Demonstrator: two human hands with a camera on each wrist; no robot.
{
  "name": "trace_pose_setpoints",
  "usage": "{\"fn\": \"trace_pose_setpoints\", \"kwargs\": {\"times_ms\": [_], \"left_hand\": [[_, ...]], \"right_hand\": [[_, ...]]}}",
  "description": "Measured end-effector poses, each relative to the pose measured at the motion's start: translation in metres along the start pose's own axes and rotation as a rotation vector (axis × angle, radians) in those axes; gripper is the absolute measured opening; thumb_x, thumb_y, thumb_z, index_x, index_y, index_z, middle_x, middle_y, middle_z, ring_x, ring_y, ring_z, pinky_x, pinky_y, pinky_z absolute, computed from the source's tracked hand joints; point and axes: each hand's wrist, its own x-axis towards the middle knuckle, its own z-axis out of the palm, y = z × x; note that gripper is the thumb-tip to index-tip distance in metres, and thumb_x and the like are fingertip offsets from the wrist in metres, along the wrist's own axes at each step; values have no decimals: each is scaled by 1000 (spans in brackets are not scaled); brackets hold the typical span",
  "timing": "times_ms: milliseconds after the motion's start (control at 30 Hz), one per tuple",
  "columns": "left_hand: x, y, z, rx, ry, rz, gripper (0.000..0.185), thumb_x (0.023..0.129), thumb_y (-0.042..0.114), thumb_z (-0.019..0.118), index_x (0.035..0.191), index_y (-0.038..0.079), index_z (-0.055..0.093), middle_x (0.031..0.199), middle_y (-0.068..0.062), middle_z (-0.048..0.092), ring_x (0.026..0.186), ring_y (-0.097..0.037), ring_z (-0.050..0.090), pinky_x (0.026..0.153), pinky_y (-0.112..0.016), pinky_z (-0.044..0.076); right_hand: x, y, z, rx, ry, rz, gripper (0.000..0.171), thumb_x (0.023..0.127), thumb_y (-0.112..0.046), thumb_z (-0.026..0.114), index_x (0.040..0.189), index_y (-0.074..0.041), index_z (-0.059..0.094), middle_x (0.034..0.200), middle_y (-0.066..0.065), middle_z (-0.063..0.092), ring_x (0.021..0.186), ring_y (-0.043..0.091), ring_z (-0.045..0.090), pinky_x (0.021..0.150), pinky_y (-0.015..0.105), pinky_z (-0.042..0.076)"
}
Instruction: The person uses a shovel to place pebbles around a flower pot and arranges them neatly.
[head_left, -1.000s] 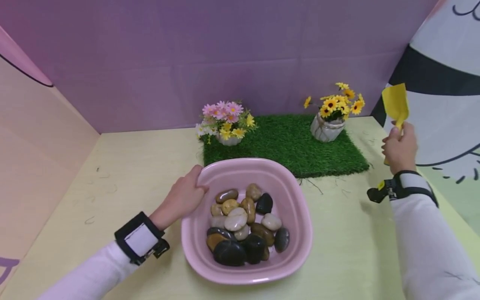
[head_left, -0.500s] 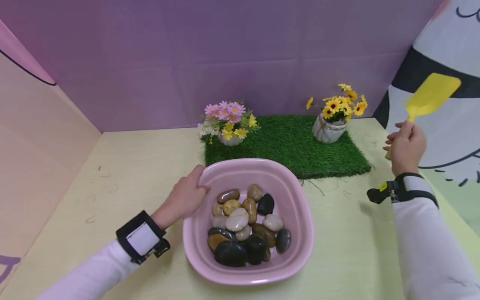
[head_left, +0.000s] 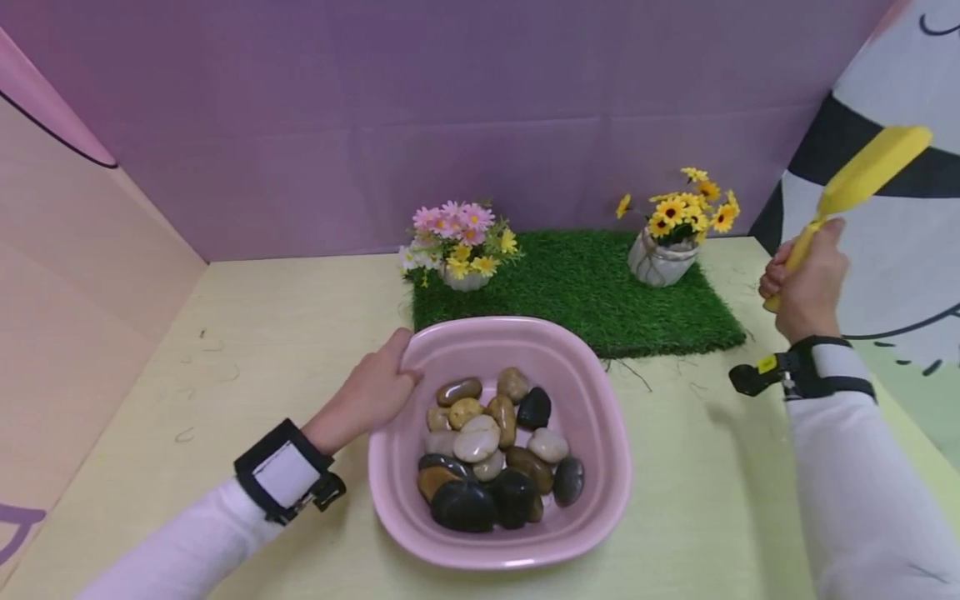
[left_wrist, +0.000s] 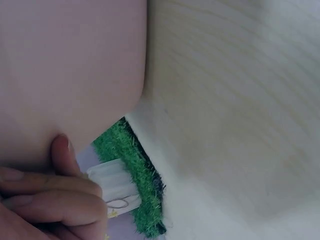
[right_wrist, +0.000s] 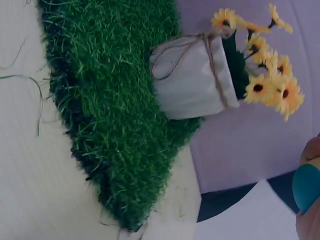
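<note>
Your left hand [head_left: 372,392] has its grip on the near-left rim of the pink basin [head_left: 592,400], fingers curled over the edge; the left wrist view shows those fingers [left_wrist: 55,192] pressed against the basin's outer wall. The basin sits on the desk [head_left: 262,333] right in front of you and holds a heap of smooth stones [head_left: 491,454]: black ones toward you, brown and tan ones in the middle, a few white ones among them.

Your right hand [head_left: 806,279] is raised off the desk at the far right, its grip closed round the handle of a yellow scoop [head_left: 862,179], blade tilted up and to the right, well apart from the basin.

Behind the basin lies a green grass mat [head_left: 585,292]. On its left corner stands a small pot of pink and yellow flowers [head_left: 457,242]; on its right a white pot tied with twine [right_wrist: 192,77] carries yellow flowers [head_left: 678,208].
</note>
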Motion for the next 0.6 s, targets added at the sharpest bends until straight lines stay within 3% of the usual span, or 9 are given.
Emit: {"fn": "trace_pose_setpoints", "kwargs": {"times_ms": [100,200,300,433,600], "left_hand": [[-1,0,-3,15,-27,13,24,101,15,44,122,6,40,89,-21,65,52,-18,66,43,-32,57],[-2,0,-5,26,-49,26,24,101,15,42,123,6,39,85,-19,65,51,-18,65,43,-32,57],[-2,0,-8,31,-54,27,24,101,16,42,123,6,38,84,-18,64,50,-18,65,43,-32,57],[-1,0,-10,77,-67,33,24,101,16,42,122,7,37,82,-17,64,50,-17,65,42,-31,56],[1,3,-10,197,-107,43,24,102,20,40,122,7,35,79,-14,63,49,-16,64,41,-29,53]], "right_hand": [[-7,2,12,-10,-125,-95,64,104,-47,28,61,-7,52,42,-2,43,33,11,31,33,31,13],[-15,9,24,-119,-277,-238,64,106,-41,32,57,-3,49,40,-3,38,31,10,26,34,33,6],[-22,14,36,-409,-384,-409,63,107,-36,31,56,-1,46,40,-6,35,32,9,26,31,32,12],[-32,11,53,-771,-491,-510,60,107,-33,32,59,-1,48,45,-8,37,38,10,29,37,30,23],[-46,1,78,-1090,-713,-638,49,107,-31,37,65,-11,52,53,-6,39,44,7,30,44,25,27]]}}
